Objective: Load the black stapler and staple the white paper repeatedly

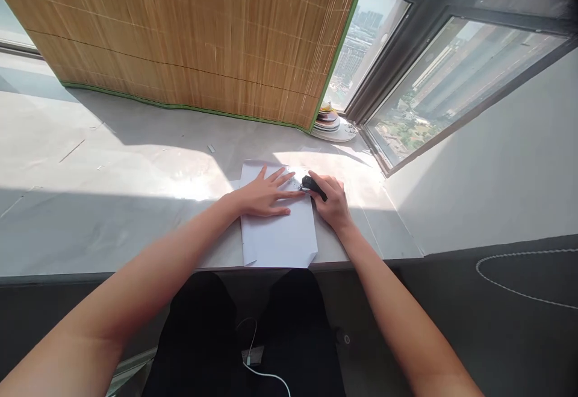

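White paper (280,237) lies on the pale sill near its front edge, with its lower corners creased. My left hand (266,195) rests flat on the upper part of it, fingers spread. In my right hand (332,198) is a small black stapler (313,186), gripped at the paper's right edge. Its silvery front end points left over the sheet, close to my left fingertips. Small dark marks or bits (292,181) show on the paper beside the stapler; they are too small to make out.
A bamboo blind (194,35) with green edging hangs over the back of the sill (112,222). Stacked round plates or discs (327,123) stand in the corner by the windows. A white wall (487,162) bounds the right side. A white cable (271,376) lies between the legs below.
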{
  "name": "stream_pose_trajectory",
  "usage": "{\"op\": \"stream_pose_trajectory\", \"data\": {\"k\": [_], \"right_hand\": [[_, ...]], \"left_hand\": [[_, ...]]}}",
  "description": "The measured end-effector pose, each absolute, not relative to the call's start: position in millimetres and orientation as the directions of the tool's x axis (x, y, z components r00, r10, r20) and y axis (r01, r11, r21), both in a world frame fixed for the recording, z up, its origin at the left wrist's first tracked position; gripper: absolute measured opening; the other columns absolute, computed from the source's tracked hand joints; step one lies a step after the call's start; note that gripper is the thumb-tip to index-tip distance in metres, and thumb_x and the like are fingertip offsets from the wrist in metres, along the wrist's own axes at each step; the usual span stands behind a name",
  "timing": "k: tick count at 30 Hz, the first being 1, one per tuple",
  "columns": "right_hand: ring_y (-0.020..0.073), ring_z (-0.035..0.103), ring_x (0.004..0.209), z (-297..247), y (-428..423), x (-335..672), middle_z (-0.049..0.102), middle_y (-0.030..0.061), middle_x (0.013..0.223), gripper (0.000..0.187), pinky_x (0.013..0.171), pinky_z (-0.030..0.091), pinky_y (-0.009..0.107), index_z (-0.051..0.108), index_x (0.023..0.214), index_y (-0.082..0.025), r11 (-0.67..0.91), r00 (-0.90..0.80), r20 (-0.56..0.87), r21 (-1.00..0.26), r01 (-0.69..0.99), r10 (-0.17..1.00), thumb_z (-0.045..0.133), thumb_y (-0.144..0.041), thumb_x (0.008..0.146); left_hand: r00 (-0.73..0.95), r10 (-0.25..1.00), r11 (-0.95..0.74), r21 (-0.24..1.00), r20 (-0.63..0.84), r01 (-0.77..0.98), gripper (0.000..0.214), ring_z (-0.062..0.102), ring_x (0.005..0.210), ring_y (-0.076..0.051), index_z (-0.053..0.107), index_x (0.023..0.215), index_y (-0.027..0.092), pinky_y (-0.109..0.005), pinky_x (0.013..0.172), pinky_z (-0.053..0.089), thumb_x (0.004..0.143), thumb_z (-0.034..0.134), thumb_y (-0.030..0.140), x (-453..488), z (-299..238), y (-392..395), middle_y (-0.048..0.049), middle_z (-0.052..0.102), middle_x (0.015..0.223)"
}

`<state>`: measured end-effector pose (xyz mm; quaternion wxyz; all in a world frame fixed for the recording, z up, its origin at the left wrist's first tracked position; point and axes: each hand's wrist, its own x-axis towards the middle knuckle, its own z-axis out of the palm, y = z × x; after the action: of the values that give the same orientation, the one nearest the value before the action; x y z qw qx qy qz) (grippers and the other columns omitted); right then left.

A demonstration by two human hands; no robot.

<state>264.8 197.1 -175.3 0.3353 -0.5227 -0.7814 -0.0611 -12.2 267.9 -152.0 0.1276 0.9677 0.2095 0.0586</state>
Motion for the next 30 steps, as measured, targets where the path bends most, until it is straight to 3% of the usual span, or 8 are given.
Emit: {"op": "stream_pose_trajectory", "data": {"k": [8,15,20,30], "right_hand": [[0.0262,0.07,0.109,-173,194,264,0.076,0.0051,0.122,0.057,0.102,0.048,0.049,0.056,0.16,-0.042,0.43,-0.23,0.602,-0.211,0.878,0.765,0.06,-0.021,0.107],[0.0258,0.07,0.107,-172,194,265,0.075,0.0055,0.119,0.072,0.099,0.052,0.049,0.043,0.169,-0.044,0.449,-0.246,0.613,-0.2,0.871,0.751,0.062,-0.019,0.105],[0.0259,0.071,0.115,-168,193,264,0.074,0.0069,0.125,0.059,0.099,0.054,0.048,0.054,0.161,-0.042,0.492,-0.267,0.617,-0.227,0.841,0.741,0.059,-0.019,0.107],[0.0243,0.067,0.102,-170,194,264,0.072,0.0061,0.12,0.055,0.09,0.052,0.047,0.058,0.159,-0.045,0.48,-0.242,0.611,-0.26,0.838,0.754,0.05,-0.019,0.11]], "left_hand": [[0.873,0.484,-0.844,0.296,0.061,0.448,0.066,0.02,0.167,-0.052,0.041,0.168,0.054,-0.083,0.126,0.013,0.104,0.053,0.069,2,-155,249,-0.0027,0.023,0.185],[0.86,0.506,-0.834,0.295,0.071,0.466,0.065,0.021,0.166,-0.052,0.043,0.168,0.048,-0.082,0.126,0.015,0.106,0.053,0.065,7,-155,239,-0.0066,0.028,0.183],[0.871,0.487,-0.841,0.297,0.055,0.452,0.066,0.024,0.165,-0.05,0.044,0.169,0.038,-0.08,0.128,0.015,0.107,0.054,0.059,6,-154,240,-0.0119,0.028,0.183],[0.885,0.464,-0.831,0.368,0.045,0.417,0.061,0.022,0.167,-0.047,0.052,0.164,0.039,-0.082,0.128,0.009,0.106,0.056,0.057,5,-152,244,-0.0091,0.026,0.184]]}}
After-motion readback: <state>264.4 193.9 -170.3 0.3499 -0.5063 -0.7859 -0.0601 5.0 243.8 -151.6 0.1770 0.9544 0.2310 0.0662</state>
